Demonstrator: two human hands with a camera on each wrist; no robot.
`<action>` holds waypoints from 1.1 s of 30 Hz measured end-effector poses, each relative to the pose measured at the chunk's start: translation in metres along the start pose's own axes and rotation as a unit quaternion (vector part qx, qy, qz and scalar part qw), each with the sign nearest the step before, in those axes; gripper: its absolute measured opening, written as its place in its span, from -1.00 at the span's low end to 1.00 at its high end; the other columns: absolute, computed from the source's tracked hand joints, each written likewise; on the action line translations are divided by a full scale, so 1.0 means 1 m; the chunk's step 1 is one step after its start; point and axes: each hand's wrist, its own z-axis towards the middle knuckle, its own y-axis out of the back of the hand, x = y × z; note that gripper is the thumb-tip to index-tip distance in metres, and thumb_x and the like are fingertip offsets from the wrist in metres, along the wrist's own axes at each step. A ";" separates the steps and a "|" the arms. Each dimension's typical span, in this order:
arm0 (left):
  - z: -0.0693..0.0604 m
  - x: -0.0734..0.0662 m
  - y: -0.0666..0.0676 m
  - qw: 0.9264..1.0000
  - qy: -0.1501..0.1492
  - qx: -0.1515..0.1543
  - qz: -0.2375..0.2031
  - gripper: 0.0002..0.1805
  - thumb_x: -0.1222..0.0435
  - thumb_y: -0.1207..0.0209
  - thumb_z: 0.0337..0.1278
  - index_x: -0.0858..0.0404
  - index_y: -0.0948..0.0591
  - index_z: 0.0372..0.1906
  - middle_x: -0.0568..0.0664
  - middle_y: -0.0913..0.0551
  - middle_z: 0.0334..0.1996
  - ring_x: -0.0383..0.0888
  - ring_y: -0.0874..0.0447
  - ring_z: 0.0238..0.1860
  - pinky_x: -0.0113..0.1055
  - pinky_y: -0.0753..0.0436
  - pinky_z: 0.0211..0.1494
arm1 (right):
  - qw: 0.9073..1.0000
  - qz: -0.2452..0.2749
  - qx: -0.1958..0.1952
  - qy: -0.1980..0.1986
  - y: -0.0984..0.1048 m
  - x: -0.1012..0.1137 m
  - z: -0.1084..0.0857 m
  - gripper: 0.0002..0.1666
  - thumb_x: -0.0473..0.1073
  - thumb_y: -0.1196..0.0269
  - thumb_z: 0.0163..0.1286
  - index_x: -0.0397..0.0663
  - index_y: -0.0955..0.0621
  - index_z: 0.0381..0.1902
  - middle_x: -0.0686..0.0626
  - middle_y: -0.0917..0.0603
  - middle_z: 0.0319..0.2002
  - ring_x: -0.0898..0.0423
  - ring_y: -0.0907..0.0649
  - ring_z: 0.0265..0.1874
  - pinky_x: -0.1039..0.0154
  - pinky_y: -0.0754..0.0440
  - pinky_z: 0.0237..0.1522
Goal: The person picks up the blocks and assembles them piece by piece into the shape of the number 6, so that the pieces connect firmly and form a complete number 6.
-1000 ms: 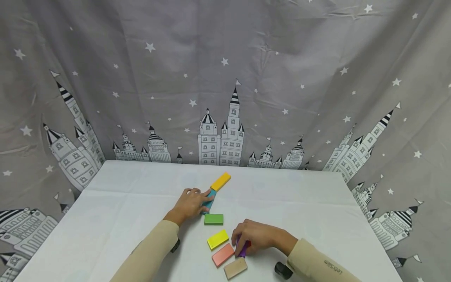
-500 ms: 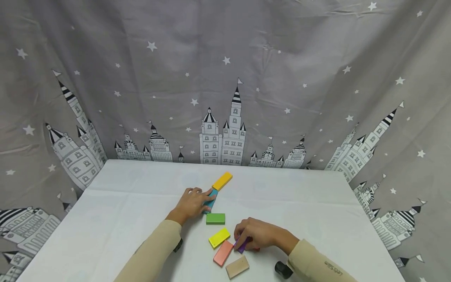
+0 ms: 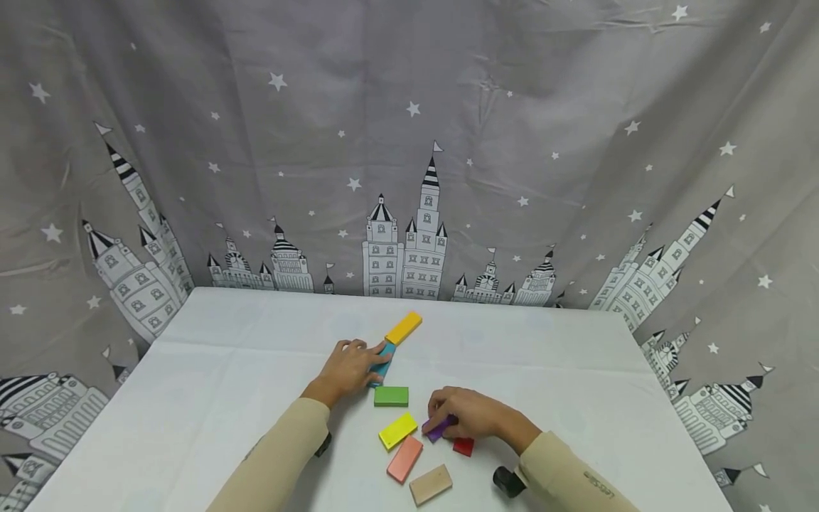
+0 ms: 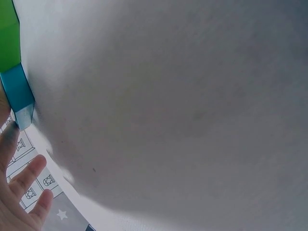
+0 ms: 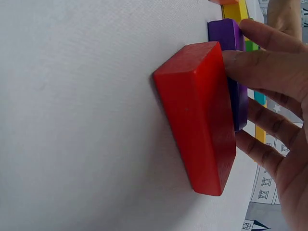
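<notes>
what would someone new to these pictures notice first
Probably the red block, looming large near the middle of the right wrist view, beside the purple block that the right hand holds. In the head view, a grey curtain printed with castles and stars hangs behind a white table.

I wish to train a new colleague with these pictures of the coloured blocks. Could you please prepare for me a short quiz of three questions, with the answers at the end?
1. What colour is the block that the right hand pinches? A: red. B: purple. C: pink.
2. True or false: in the head view, the green block lies between the blue block and the yellow block.
3. Which block lies just beyond the blue block, toward the curtain?

Key:
1. B, the purple block.
2. True.
3. The orange block.
</notes>
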 end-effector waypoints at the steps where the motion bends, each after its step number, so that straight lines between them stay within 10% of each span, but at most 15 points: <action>1: 0.000 0.000 0.000 1.000 0.000 -0.001 0.000 -0.38 -0.04 -0.24 0.08 -0.09 -0.47 0.31 -0.13 -0.30 0.41 0.11 -0.36 0.29 0.14 -0.26 0.33 | 1.000 -0.003 -0.003 -0.004 0.000 0.000 0.001 -0.65 -0.22 -0.36 0.26 0.26 -0.72 -0.02 0.25 -0.56 -0.14 0.35 -0.46 -0.15 0.39 -0.50 0.04; 33: 0.000 -0.001 0.002 1.000 0.000 0.002 0.013 -0.39 -0.07 -0.21 0.10 -0.12 -0.47 0.30 -0.15 -0.31 0.41 0.09 -0.36 0.29 0.13 -0.27 0.33 | 0.995 -0.014 -0.043 -0.091 0.003 -0.002 0.015 -0.61 -0.13 -0.32 0.29 0.21 -0.67 0.10 0.11 -0.60 -0.08 0.23 -0.54 -0.17 0.25 -0.58 0.02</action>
